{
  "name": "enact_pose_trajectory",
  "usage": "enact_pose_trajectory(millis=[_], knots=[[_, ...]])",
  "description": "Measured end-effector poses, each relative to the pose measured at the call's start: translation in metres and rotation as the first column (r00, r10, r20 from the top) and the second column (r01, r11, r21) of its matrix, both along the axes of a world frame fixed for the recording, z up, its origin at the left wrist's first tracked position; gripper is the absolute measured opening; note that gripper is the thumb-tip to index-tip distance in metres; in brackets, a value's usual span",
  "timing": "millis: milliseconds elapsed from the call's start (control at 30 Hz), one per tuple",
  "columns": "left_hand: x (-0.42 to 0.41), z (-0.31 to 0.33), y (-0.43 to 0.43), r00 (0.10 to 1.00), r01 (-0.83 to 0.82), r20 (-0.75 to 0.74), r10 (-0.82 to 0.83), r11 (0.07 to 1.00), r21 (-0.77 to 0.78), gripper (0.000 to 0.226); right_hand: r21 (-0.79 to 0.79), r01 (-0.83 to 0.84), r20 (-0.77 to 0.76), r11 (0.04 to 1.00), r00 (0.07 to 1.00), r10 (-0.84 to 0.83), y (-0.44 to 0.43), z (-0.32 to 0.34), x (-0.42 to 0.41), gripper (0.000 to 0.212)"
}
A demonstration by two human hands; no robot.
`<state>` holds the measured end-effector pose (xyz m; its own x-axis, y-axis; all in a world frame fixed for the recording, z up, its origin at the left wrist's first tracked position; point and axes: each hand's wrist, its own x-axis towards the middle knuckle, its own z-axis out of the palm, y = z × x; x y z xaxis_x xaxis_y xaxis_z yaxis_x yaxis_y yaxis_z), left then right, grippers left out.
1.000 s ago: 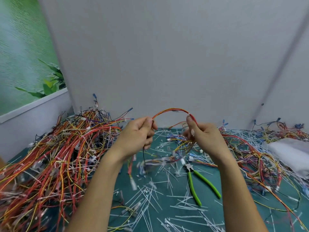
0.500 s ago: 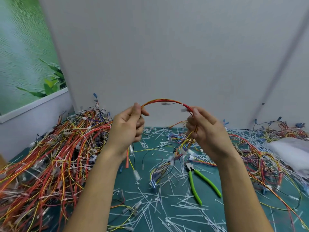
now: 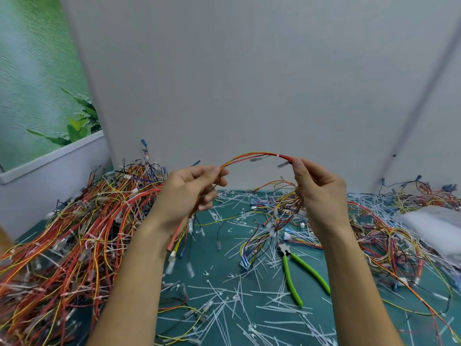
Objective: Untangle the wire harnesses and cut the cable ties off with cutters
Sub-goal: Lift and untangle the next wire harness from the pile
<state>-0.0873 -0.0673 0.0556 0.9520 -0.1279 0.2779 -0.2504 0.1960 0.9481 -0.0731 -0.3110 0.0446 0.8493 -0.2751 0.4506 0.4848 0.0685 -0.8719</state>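
Observation:
A red, orange and yellow wire harness [image 3: 252,156] arches in the air between my two hands. My left hand [image 3: 192,191] grips its left end, and loose wire ends with connectors hang down below that hand. My right hand [image 3: 316,188] pinches the right end at a white cable tie [image 3: 278,155], with more tangled wires trailing under it to the table. The green-handled cutters [image 3: 299,273] lie on the green mat below my right hand, untouched.
A big heap of tangled harnesses [image 3: 69,233] covers the left of the green mat [image 3: 224,253]. More wires [image 3: 399,236] and a white bag [image 3: 434,226] lie at the right. Several cut white cable ties [image 3: 224,300] litter the middle. A grey wall stands behind.
Both hands have lifted the harness higher and drawn apart, so the arch between them is wider. The dangling ends have risen off the mat.

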Motion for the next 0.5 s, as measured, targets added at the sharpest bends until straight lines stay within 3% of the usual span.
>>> enact_pose_trajectory(millis=[300,500], knots=[[-0.002,-0.004,0.016,0.997,-0.009,0.075,-0.005,0.982,0.187,0.023,-0.044,0.025,0.044,0.999,0.999,-0.023,-0.004,0.002,0.0,0.01],[-0.005,0.0,0.018,0.998,-0.056,0.041,0.047,0.962,0.268,0.032,-0.101,-0.033,0.05,0.994,0.998,0.038,-0.005,0.0,0.001,0.013]])
